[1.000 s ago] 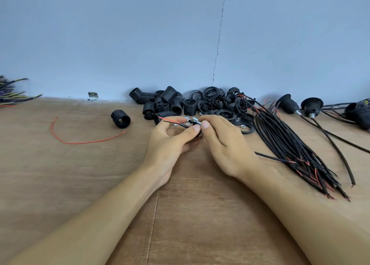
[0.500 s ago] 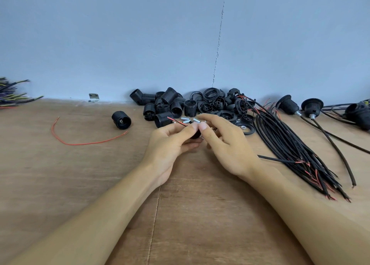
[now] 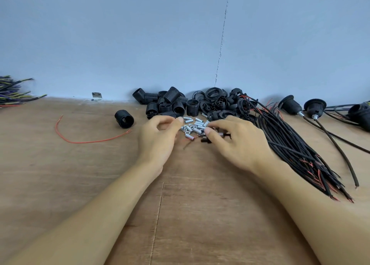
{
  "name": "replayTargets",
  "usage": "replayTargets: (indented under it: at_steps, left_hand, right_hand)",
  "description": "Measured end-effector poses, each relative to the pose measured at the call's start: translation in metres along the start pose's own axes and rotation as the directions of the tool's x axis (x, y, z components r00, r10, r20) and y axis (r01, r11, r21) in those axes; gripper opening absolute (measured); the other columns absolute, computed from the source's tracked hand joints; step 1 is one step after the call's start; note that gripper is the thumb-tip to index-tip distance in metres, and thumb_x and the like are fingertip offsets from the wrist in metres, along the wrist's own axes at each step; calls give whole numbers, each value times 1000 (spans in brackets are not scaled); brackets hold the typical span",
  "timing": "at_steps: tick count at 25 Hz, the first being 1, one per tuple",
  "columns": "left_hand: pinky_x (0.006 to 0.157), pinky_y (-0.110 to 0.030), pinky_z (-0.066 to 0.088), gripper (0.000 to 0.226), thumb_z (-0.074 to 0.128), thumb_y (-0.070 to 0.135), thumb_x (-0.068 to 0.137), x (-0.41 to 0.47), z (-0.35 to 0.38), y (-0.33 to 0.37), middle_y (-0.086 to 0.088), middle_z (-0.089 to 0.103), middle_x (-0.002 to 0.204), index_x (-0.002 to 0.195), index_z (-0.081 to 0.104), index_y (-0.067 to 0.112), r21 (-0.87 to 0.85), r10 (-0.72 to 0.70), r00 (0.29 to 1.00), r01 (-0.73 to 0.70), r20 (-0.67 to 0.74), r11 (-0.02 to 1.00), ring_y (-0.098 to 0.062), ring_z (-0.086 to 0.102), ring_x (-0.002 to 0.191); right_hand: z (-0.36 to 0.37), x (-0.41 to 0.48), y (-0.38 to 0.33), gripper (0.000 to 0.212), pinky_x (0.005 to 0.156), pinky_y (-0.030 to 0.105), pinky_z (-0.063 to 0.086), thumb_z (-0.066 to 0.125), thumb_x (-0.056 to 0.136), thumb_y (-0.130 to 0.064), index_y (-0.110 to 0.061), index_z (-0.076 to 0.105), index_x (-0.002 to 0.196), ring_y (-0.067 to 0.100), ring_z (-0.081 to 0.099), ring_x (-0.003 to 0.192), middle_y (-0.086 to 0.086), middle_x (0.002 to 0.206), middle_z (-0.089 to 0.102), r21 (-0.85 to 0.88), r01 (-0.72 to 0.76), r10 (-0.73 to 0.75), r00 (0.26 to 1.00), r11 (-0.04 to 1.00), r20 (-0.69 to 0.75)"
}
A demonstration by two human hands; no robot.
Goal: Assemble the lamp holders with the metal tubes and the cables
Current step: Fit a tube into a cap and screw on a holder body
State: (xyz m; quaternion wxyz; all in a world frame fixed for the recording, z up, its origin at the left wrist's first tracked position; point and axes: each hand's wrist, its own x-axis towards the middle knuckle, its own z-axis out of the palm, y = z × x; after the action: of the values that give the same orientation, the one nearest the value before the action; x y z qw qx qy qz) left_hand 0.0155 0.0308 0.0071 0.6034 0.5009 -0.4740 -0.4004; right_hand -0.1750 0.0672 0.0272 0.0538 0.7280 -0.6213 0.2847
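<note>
Silver metal tubes [image 3: 195,124], short and shiny with a few small nuts among them, lie scattered on the wooden counter [image 3: 100,174] between my two hands. My left hand [image 3: 160,140] curls beside them with thumb and forefinger tips close together; I cannot tell whether it pinches anything. My right hand [image 3: 238,142] bends its fingers over a small black part [image 3: 206,139], too blurred for me to tell the grip. Just behind the tubes sits a heap of black ribbed lamp holders [image 3: 170,104] against the blue wall [image 3: 140,44], with one holder [image 3: 124,118] apart to the left near a loose red wire [image 3: 90,141]. A thick bundle of black cables [image 3: 290,144] with red-tipped ends fans out beside my right wrist.
</note>
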Motion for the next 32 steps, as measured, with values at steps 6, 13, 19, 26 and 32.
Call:
replayTargets:
  at_steps: [6,13,19,26,32]
  left_hand:
    - [77,-17,46,15,67,9,89,18,-6,0,0,70,97,99,72,19,564,286,957,-258,40,784,-6,60,79]
    - [97,-43,42,41,54,15,99,32,8,-1,-7,52,141,139,51,17,839,262,940,-317,217,442,-32,44,129]
    - [75,-39,43,42,61,16,97,41,3,7,-8,47,130,137,50,21,852,217,942,-325,254,412,-32,52,118]
    - [81,-29,42,36,63,6,94,29,0,2,-8,43,130,129,57,11,731,369,889,-439,270,523,-27,56,106]
    - [95,-35,53,40,73,10,86,4,-1,-3,0,61,114,113,46,24,393,442,826,-557,349,731,-17,63,107]
  right_hand:
    - [2,4,16,29,86,36,48,49,95,-49,-35,71,107,15,58,101,-12,98,62,95,-50,36,989,994,140]
    - [12,2,7,27,99,39,44,61,95,-33,-22,72,118,19,55,112,-5,114,66,209,182,-196,979,961,47]
    - [22,3,10,16,92,27,43,68,93,-32,-29,75,107,11,55,104,-19,102,63,265,217,-234,972,940,34]
    - [23,4,12,12,71,4,39,67,94,-24,-27,76,102,-3,60,86,-25,84,68,436,25,-8,999,899,-40]
    - [15,2,8,18,72,10,43,64,92,-15,-31,72,89,3,62,82,-13,82,72,473,-22,14,1000,881,21]
